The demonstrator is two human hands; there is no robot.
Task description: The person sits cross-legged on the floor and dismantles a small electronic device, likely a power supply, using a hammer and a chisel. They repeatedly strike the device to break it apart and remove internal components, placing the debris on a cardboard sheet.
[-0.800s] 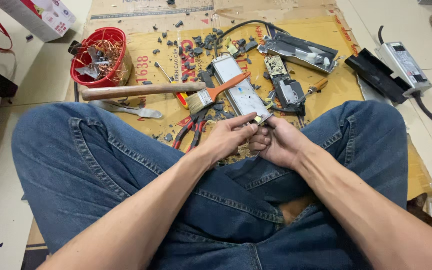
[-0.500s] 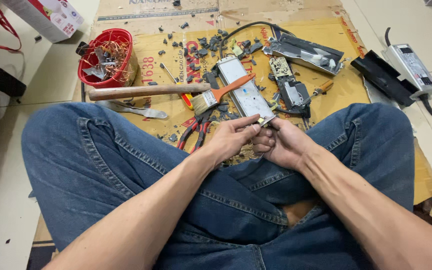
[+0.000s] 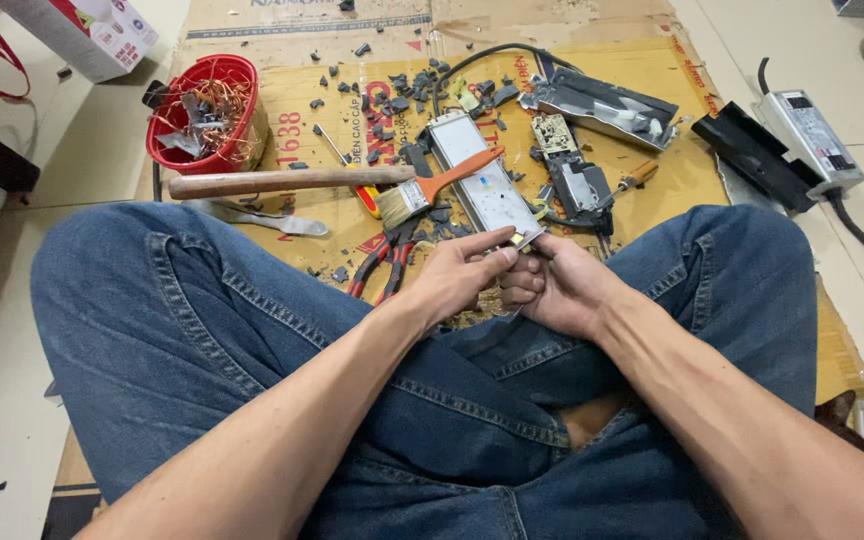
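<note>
While both forearms are rested over crossed denim-clad legs, a small yellowish metal part is pinched between the left hand and right hand, near an orange-handled paintbrush.

We look down from our head, close over our lap, facing the far cardboard.

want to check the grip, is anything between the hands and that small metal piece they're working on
Nothing visible. The left hand and right hand both pinch the small metal piece directly, above the lap. The paintbrush and red pliers lie beyond on the cardboard, apart from the hands.
</note>
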